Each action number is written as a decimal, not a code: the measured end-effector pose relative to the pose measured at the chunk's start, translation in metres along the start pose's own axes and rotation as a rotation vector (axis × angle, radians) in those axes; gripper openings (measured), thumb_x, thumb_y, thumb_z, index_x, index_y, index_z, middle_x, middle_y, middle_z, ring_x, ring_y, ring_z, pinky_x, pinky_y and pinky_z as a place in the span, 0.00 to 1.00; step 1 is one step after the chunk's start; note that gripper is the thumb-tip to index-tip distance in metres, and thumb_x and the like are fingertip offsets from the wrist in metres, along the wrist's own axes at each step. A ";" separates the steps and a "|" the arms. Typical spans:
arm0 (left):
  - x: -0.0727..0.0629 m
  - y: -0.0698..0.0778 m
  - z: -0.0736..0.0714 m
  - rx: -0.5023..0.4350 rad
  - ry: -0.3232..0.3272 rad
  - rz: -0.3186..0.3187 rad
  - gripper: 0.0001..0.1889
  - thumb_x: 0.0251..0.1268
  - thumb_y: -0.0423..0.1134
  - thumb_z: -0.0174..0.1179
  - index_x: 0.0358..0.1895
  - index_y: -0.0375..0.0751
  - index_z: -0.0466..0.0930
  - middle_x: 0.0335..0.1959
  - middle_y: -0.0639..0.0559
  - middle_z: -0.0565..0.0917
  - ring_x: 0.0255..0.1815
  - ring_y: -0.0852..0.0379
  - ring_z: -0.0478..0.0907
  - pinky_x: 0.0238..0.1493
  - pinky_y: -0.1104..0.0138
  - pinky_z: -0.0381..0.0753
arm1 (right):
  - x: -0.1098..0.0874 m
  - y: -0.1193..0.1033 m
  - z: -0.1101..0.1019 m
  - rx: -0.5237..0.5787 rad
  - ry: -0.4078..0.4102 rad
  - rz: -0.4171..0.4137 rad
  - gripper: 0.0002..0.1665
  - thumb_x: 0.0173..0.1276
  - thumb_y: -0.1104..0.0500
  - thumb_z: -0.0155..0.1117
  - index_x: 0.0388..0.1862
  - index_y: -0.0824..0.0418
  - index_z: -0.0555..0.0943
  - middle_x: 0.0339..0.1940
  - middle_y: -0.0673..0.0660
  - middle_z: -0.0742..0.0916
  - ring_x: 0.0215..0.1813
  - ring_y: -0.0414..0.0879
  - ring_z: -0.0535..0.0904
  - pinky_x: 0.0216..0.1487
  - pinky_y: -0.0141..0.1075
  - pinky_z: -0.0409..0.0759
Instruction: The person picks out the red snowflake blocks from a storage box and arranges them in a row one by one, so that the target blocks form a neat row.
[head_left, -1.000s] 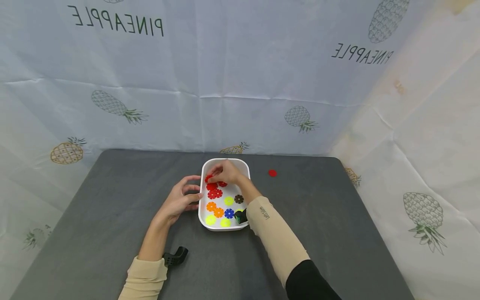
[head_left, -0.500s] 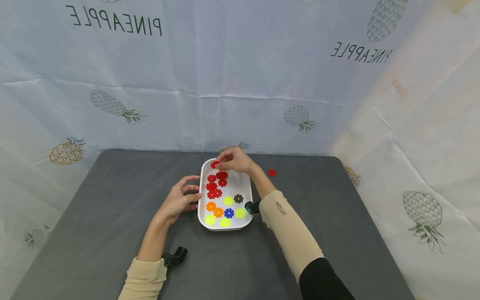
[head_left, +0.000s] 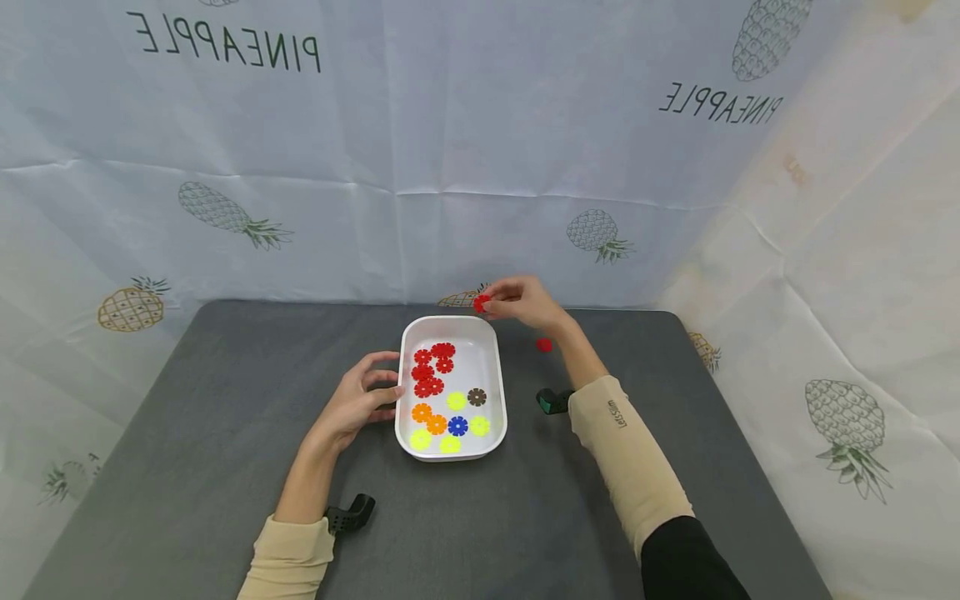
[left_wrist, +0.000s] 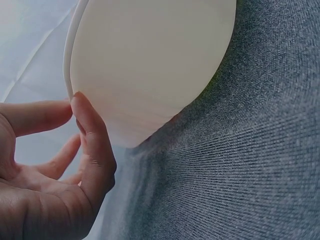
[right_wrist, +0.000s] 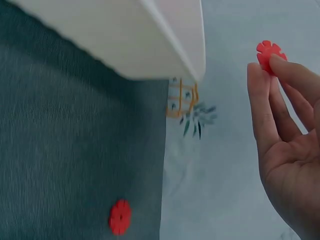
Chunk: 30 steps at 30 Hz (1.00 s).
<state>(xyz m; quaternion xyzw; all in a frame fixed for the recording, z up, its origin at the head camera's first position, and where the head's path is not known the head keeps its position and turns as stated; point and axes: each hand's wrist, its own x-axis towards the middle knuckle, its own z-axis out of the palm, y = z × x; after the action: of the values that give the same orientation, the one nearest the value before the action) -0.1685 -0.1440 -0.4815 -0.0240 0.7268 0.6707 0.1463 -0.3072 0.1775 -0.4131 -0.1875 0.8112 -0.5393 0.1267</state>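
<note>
"What's the right hand [head_left: 528, 303] doing?"

"Pinching a red disc [right_wrist: 267, 54] between thumb and fingertips. The disc is at the hand's left end, past the tray's far right corner, and looks raised off the table [head_left: 442, 533]."

"Anything close to it?"

"Yes, a loose red disc [head_left: 544, 345] lies on the table, right of the tray and just on the near side of that wrist. So from the pinched disc it lies right and nearer. I'd call that the relation to watch, and the right hand is clearly the closer one."

"And the left hand [head_left: 358, 398]?"

"Loosely bent, fingers spread, tips touching the left side of the white tray [head_left: 501, 400]. It looks to be steadying it."

"How does the tray lie?"

"Long axis running near to far, left of and nearer than the right hand. Red discs [head_left: 423, 372] sit in its left half toward the far side. Nearer are orange discs [head_left: 422, 412], a blue one [head_left: 458, 427], a brown one [head_left: 477, 397] and yellow ones [head_left: 450, 445]."

"Behind it all?"

"A pale cloth [head_left: 465, 125] with pineapples on it."
</note>
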 end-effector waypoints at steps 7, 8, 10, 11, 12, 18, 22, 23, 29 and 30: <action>0.000 -0.001 -0.001 -0.002 0.002 0.003 0.35 0.76 0.31 0.65 0.82 0.43 0.63 0.63 0.30 0.79 0.46 0.48 0.90 0.46 0.61 0.93 | -0.022 0.022 -0.037 -0.007 0.055 0.044 0.18 0.80 0.65 0.66 0.63 0.71 0.83 0.56 0.70 0.90 0.45 0.46 0.93 0.57 0.46 0.92; 0.000 -0.001 0.000 -0.002 0.001 0.003 0.35 0.76 0.31 0.65 0.82 0.43 0.63 0.63 0.30 0.79 0.46 0.47 0.90 0.46 0.61 0.93 | -0.026 0.026 -0.042 -0.013 0.063 0.057 0.18 0.80 0.65 0.66 0.64 0.71 0.83 0.57 0.72 0.90 0.44 0.45 0.92 0.58 0.47 0.91; 0.001 -0.001 -0.001 -0.003 0.000 0.004 0.35 0.76 0.31 0.65 0.82 0.43 0.63 0.63 0.30 0.79 0.46 0.47 0.90 0.47 0.61 0.93 | -0.033 0.035 -0.051 -0.018 0.069 0.080 0.19 0.81 0.64 0.65 0.65 0.71 0.83 0.60 0.74 0.88 0.45 0.47 0.93 0.61 0.54 0.89; 0.001 -0.001 -0.001 -0.004 -0.001 0.004 0.35 0.76 0.31 0.65 0.82 0.43 0.63 0.63 0.31 0.79 0.46 0.47 0.90 0.47 0.61 0.93 | -0.037 0.039 -0.056 -0.028 0.070 0.091 0.19 0.81 0.64 0.65 0.66 0.70 0.82 0.62 0.75 0.88 0.45 0.48 0.93 0.63 0.57 0.88; 0.000 -0.001 -0.001 -0.005 -0.002 0.005 0.35 0.76 0.31 0.65 0.82 0.43 0.63 0.63 0.31 0.79 0.47 0.47 0.90 0.47 0.61 0.93 | -0.041 0.044 -0.060 -0.036 0.072 0.103 0.19 0.82 0.64 0.64 0.66 0.70 0.82 0.62 0.76 0.87 0.45 0.47 0.93 0.65 0.60 0.86; 0.001 -0.001 -0.001 -0.010 -0.002 0.002 0.35 0.76 0.31 0.65 0.81 0.43 0.63 0.62 0.31 0.79 0.46 0.47 0.89 0.47 0.62 0.93 | -0.063 0.071 -0.077 -0.077 0.097 0.155 0.21 0.82 0.64 0.64 0.67 0.74 0.81 0.62 0.79 0.87 0.50 0.59 0.94 0.63 0.60 0.86; 0.001 -0.001 -0.001 -0.014 -0.003 0.000 0.35 0.76 0.31 0.65 0.81 0.43 0.63 0.62 0.31 0.79 0.46 0.47 0.89 0.46 0.62 0.93 | -0.071 0.086 -0.081 -0.094 0.115 0.226 0.20 0.82 0.64 0.64 0.65 0.76 0.82 0.60 0.77 0.88 0.48 0.56 0.94 0.57 0.50 0.91; 0.001 -0.001 -0.001 -0.015 -0.004 0.000 0.35 0.76 0.31 0.64 0.82 0.43 0.63 0.62 0.31 0.79 0.45 0.47 0.90 0.46 0.62 0.93 | -0.073 0.089 -0.081 -0.086 0.120 0.249 0.20 0.82 0.64 0.64 0.65 0.76 0.82 0.60 0.76 0.88 0.48 0.54 0.94 0.56 0.48 0.92; 0.001 -0.001 -0.001 -0.015 -0.003 -0.004 0.35 0.76 0.31 0.64 0.82 0.43 0.63 0.63 0.31 0.79 0.46 0.48 0.89 0.46 0.62 0.93 | -0.076 0.103 -0.080 -0.147 0.109 0.302 0.19 0.82 0.65 0.62 0.64 0.76 0.83 0.58 0.75 0.89 0.43 0.42 0.92 0.50 0.39 0.93; 0.001 -0.001 0.000 -0.016 -0.003 -0.005 0.35 0.76 0.31 0.64 0.82 0.44 0.63 0.63 0.31 0.79 0.46 0.48 0.89 0.46 0.62 0.93 | -0.076 0.105 -0.079 -0.169 0.109 0.299 0.19 0.82 0.65 0.62 0.64 0.76 0.83 0.57 0.75 0.89 0.43 0.41 0.92 0.49 0.38 0.93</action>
<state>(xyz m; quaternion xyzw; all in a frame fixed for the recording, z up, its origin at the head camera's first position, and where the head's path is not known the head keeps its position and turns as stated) -0.1689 -0.1444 -0.4822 -0.0260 0.7213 0.6760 0.1489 -0.2892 0.3130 -0.4789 -0.0454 0.8780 -0.4538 0.1452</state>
